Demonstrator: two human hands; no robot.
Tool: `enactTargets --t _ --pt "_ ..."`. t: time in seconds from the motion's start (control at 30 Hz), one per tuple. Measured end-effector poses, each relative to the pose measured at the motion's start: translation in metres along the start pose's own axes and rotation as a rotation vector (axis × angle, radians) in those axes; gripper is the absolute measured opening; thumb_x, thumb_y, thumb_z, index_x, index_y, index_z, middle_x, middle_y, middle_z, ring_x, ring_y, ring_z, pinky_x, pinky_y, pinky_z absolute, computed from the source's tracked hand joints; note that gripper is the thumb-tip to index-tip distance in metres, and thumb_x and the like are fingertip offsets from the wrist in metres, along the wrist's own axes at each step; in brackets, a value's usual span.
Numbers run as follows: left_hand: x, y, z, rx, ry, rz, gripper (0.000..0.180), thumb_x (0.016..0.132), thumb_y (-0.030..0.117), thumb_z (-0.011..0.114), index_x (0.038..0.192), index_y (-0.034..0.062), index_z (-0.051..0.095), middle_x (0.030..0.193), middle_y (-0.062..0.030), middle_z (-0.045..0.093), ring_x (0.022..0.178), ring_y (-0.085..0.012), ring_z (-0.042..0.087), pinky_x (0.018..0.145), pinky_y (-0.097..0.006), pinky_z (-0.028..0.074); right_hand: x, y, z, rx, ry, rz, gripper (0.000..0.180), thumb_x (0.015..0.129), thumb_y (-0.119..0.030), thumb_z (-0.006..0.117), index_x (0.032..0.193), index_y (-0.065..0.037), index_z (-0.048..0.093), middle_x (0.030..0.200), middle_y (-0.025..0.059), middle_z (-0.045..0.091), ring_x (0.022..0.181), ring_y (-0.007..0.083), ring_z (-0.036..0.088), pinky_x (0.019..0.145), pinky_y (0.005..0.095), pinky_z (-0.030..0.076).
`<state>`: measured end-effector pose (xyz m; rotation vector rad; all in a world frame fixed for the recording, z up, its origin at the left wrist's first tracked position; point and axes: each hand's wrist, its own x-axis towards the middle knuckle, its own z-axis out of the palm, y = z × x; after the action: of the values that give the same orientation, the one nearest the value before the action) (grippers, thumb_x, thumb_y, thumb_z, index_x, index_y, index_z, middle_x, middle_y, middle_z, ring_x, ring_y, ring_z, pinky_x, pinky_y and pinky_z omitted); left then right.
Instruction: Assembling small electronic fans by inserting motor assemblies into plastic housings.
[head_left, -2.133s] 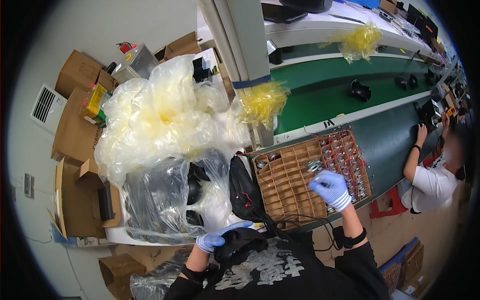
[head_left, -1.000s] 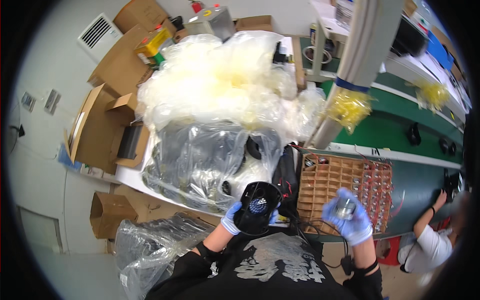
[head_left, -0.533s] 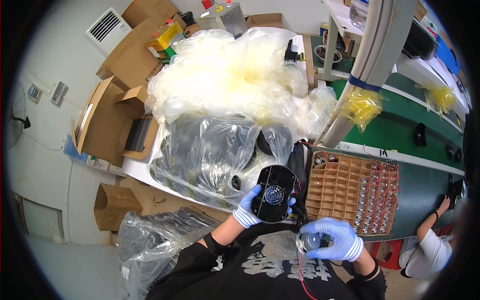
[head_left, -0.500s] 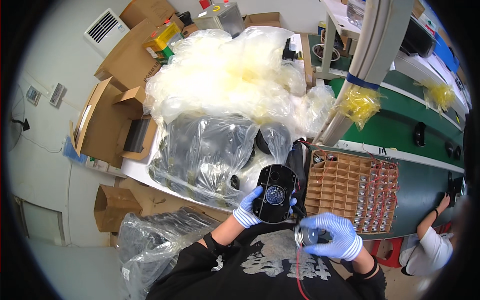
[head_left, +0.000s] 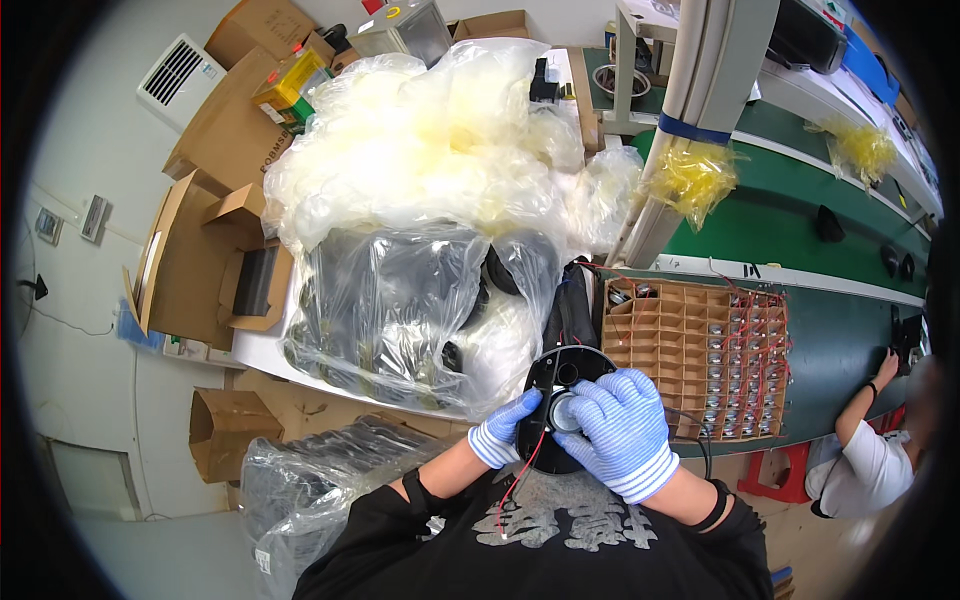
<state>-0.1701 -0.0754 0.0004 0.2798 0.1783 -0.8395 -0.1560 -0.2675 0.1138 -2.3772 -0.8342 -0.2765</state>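
Observation:
My gloved left hand (head_left: 503,428) grips a black oval housing (head_left: 592,360) by its left edge, in front of my chest. My gloved right hand (head_left: 625,430) has its fingers on a small round metal speaker (head_left: 562,412) and presses it against the middle of the housing. A red wire (head_left: 522,472) and a darker one hang from the speaker toward my shirt. The fingers hide much of the speaker and the housing's right side, so I cannot tell whether the speaker is fully seated.
A divided cardboard box (head_left: 660,325) with several wired speakers stands right of my hands. Clear bags with black parts (head_left: 390,290) lie on the table ahead. A metal post (head_left: 690,110) rises behind the box. Another person's forearm (head_left: 862,422) reaches in at far right.
My right hand has brought the speaker up and left onto the housing. The housing has been turned, and its middle is now covered by the speaker and fingers. The view has shifted slightly.

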Motion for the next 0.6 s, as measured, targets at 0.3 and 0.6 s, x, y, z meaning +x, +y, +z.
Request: enactTargets --t 0.3,0.6 --pt "0.004 0.003 0.024 0.094 0.199 -0.023 0.053 0.083 0.035 0.064 0.125 0.0055 0.049 0.116 -0.0121 0.058 0.107 -0.0247 0.057 0.097 -0.040 0.043 -0.007 0.002 0.009 -0.093 0.025 0.035 0.043 0.050 -0.023 0.075 0.088 -0.009 0.058 0.092 0.0068 0.060 0.087 0.0265 0.053 0.084 0.0440 0.040" --pt "0.009 0.002 0.016 0.029 0.161 -0.031 0.050 0.085 0.034 0.060 0.125 0.0054 0.048 0.115 -0.0119 0.059 0.107 -0.0241 0.057 0.098 -0.041 0.043 -0.003 0.004 0.009 -0.086 -0.069 0.110 0.040 0.052 -0.022 0.075 0.086 -0.009 0.060 0.090 0.0062 0.058 0.087 0.0264 0.053 0.084 0.0430 0.039"
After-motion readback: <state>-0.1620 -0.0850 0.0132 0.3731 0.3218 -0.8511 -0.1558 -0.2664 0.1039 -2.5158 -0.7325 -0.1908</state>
